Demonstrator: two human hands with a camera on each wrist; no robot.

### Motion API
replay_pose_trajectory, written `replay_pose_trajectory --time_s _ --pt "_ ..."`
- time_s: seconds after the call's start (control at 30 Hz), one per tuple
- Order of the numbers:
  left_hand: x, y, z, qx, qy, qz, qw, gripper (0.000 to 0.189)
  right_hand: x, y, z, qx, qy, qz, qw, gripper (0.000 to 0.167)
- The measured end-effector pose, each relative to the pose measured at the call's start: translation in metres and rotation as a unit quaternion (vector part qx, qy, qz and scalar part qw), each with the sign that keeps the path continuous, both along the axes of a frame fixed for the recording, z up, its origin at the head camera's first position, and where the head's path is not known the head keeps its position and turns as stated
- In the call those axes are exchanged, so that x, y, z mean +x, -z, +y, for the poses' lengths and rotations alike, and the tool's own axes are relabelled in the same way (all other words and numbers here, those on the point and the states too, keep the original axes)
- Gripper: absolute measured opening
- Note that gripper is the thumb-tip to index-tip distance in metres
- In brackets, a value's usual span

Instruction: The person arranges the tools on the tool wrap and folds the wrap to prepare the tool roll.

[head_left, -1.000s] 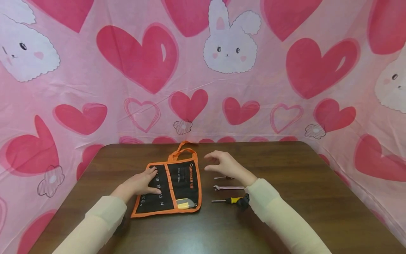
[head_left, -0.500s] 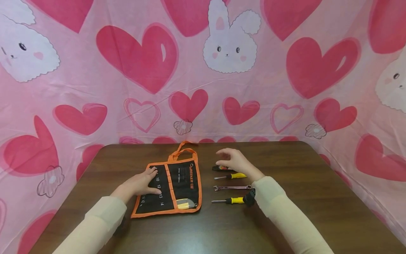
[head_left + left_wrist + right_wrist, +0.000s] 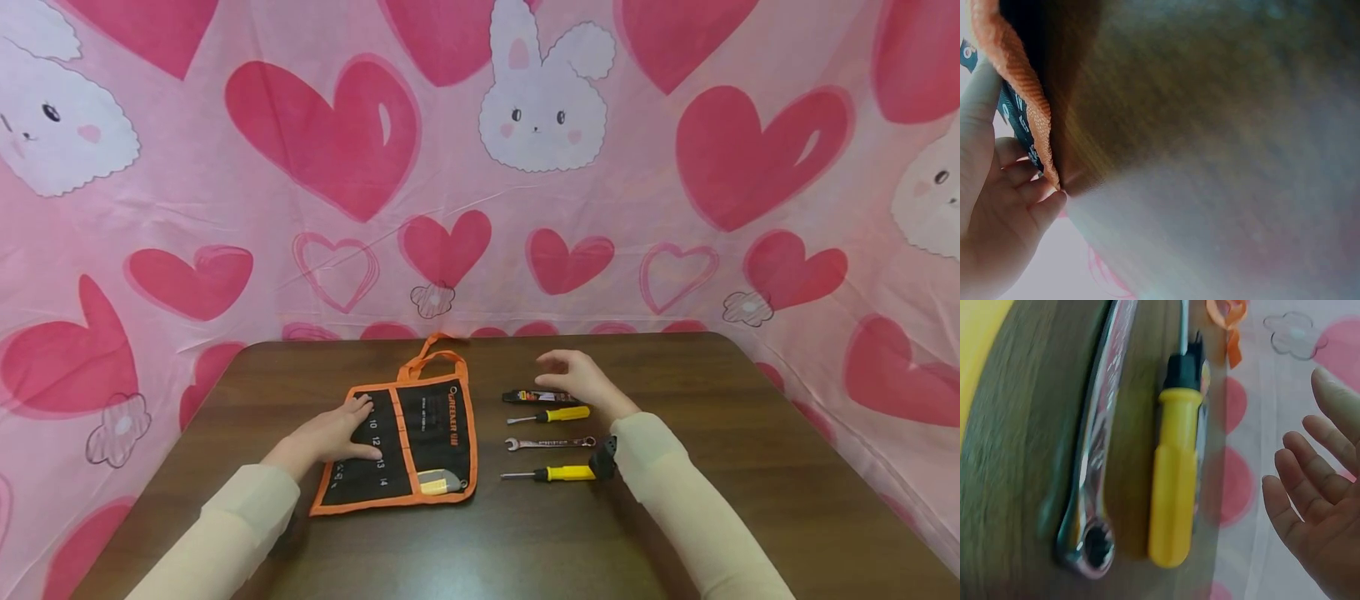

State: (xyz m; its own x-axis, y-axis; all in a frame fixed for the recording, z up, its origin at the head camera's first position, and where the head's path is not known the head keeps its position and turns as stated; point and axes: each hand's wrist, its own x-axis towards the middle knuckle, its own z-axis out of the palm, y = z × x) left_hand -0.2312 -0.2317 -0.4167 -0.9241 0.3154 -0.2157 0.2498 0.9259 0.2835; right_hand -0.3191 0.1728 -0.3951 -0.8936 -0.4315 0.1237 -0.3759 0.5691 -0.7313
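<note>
The black tool pouch (image 3: 431,425) with orange edging lies flat on the brown bench (image 3: 420,550), its orange strap (image 3: 435,358) looped out past its far edge. The person's left hand (image 3: 330,433) rests on the pouch's left panel, by the printed numbers, thumb spread away from the fingers. In the pouch's near right corner I can see a yellow and grey tool (image 3: 438,482), part of it covered by the fabric.

Four things lie in a column to the right of the pouch. Farthest along is a flat black item (image 3: 532,396) with a printed label, too small for me to read. Just nearer comes a yellow-handled screwdriver (image 3: 564,414), then a shiny wrench (image 3: 551,444), then a second yellow screwdriver (image 3: 566,474) beside the pouch's near right corner, its handle end hidden by a black device (image 3: 603,457) on the right wrist.

The right hand (image 3: 581,383) hovers right of the pouch around the black item's far end, fingers loosely bent and spread, thumb apart.
</note>
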Motion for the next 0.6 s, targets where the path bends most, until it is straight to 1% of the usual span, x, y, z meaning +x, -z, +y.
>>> replay_pose_trajectory --time_s 0.1,0.27,0.5,0.6 --pt "0.000 0.001 0.000 -0.001 -0.002 -0.003 1.0000 0.100 -0.002 0.003 0.005 0.007 0.003 0.005 1.0000 0.042" --pt "-0.001 0.002 -0.001 -0.002 -0.001 -0.002 1.0000 0.100 -0.003 0.008 0.011 0.018 0.008 -0.001 0.9998 0.042" --pt "-0.001 0.001 0.000 -0.004 -0.003 -0.003 1.0000 0.099 -0.004 0.011 0.016 0.034 0.012 -0.044 0.9984 0.038" --pt "-0.002 0.000 0.001 -0.006 -0.005 -0.005 1.0000 0.099 -0.004 0.012 0.019 0.037 0.008 -0.055 0.9978 0.038"
